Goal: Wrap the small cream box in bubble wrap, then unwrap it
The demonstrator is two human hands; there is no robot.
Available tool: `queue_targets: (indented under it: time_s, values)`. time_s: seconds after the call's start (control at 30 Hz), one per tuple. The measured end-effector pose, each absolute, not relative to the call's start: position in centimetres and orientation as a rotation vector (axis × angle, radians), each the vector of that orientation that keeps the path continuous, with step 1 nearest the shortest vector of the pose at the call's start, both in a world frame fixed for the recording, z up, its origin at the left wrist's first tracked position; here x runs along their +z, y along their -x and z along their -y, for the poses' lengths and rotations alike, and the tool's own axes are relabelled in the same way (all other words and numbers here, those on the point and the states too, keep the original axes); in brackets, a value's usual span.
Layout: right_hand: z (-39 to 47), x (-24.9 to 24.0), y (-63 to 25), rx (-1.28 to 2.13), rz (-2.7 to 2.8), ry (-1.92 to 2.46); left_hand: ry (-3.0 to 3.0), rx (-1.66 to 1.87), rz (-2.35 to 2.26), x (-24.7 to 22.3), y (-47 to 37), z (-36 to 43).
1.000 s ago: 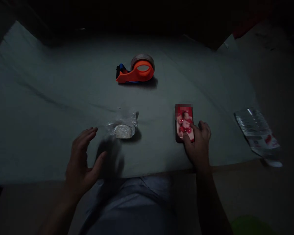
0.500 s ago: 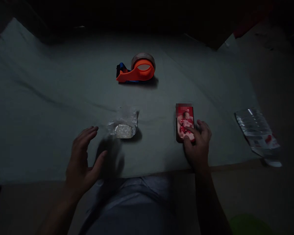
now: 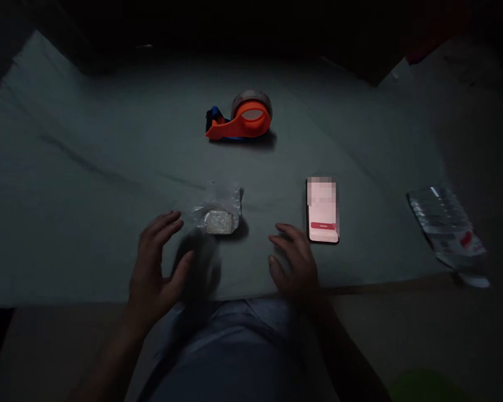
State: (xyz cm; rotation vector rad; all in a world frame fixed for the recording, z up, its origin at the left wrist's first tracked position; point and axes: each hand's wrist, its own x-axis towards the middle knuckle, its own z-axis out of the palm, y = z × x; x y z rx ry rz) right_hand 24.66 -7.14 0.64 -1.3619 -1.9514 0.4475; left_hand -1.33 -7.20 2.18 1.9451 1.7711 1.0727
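A small pale block in clear plastic wrapping [image 3: 219, 221] lies on the cloth between my two hands. To its left, my left hand [image 3: 157, 265] hovers with thumb and fingers apart, holding nothing. My right hand [image 3: 295, 262] is on the other side, fingers spread and nothing in them. Just beyond that hand's knuckles lies a smartphone [image 3: 323, 209], its lit screen pale pink with a red bar; part of the screen is pixelated. Neither hand touches the block or the phone.
An orange and blue tape dispenser [image 3: 243, 123] with a roll of tape stands farther back. At the right edge lies a crumpled clear plastic wrapper [image 3: 446, 229]. A pale green cloth [image 3: 109, 195] covers the table. Something dark looms along the back.
My right hand has left the phone and moved left, its fingers opening. The phone's screen has switched from a red picture to a pale pink page. The view has shifted slightly.
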Motion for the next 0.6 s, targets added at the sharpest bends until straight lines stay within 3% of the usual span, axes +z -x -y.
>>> queue_targets:
  time_s: [0.37,0.6]
  values:
    - [5.2,0.3,-18.8,0.961,1.768,1.418,-1.381,0.988,-1.674,1.3,-0.3,6.2]
    - [4.1,1.4,-17.1,0.992,1.74,1.372,-1.446,1.1,-1.531,1.4,-2.6,5.5]
